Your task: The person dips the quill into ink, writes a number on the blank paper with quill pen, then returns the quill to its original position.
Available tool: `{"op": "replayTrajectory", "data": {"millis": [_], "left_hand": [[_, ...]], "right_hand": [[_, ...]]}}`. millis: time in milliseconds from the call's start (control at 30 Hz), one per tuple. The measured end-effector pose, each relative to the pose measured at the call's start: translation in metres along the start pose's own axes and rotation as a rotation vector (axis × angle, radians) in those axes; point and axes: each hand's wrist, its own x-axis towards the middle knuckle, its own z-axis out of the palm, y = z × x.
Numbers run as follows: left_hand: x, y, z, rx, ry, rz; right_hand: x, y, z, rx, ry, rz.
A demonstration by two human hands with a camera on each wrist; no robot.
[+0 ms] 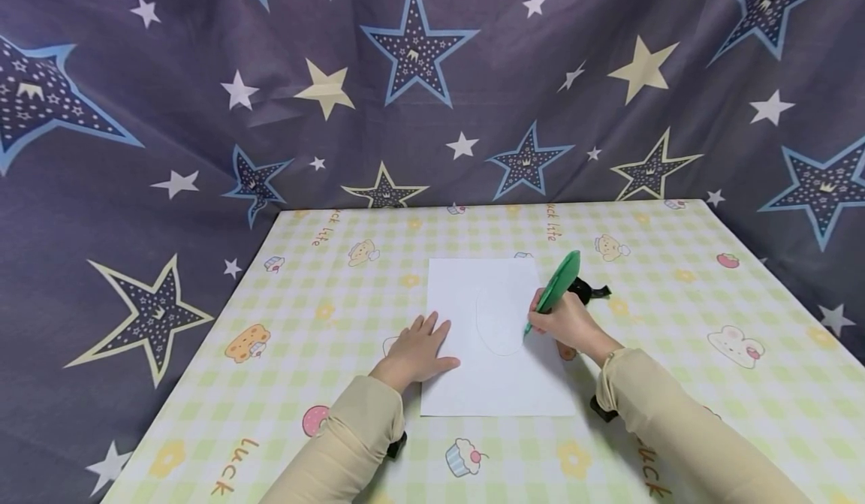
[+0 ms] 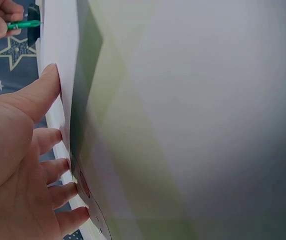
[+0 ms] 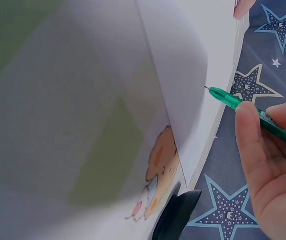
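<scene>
A white sheet of paper (image 1: 466, 384) lies on the table with a faint curved line drawn on it, like a rounded U. My right hand (image 1: 566, 325) pinches a green pen (image 1: 559, 282) with a broad, leaf-like upper end. Its fine tip (image 3: 206, 88) meets the paper at the right end of the curve. At the sheet's left edge, my left hand (image 1: 417, 350) rests flat with its fingers spread. In the left wrist view, the thumb (image 2: 48, 90) and fingertips of that hand press along the paper and the patterned cloth.
A small black object (image 1: 583, 291) with a strap-like end lies just beyond the right hand. The table wears a green-and-white checked cloth (image 1: 324, 264) printed with cartoon figures. Behind it hangs a dark curtain (image 1: 419, 136) with stars.
</scene>
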Motion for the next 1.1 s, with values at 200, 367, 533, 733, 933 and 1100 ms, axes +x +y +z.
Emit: {"op": "replayTrajectory", "data": {"millis": [200,367,533,733,933,1100], "left_hand": [[0.001,-0.001,0.001,0.013,-0.004,-0.004],[0.001,-0.002,0.002,0.013,-0.001,-0.006],[0.001,-0.001,0.001,0.005,0.0,-0.004],[0.0,-0.001,0.0,0.007,-0.003,0.0],[-0.001,0.0,-0.001,0.006,-0.013,-0.005],[0.0,0.0,-0.001,0.006,-0.011,-0.009]], "right_hand": [[0.005,0.002,0.0,0.008,0.007,0.021],[0.008,0.002,0.002,0.007,0.016,0.006],[0.012,0.002,0.002,0.001,0.017,0.007],[0.016,0.001,0.004,0.007,0.015,0.017],[0.02,0.0,0.007,0.015,0.016,0.0],[0.023,-0.002,0.01,0.038,0.029,-0.01]]}}
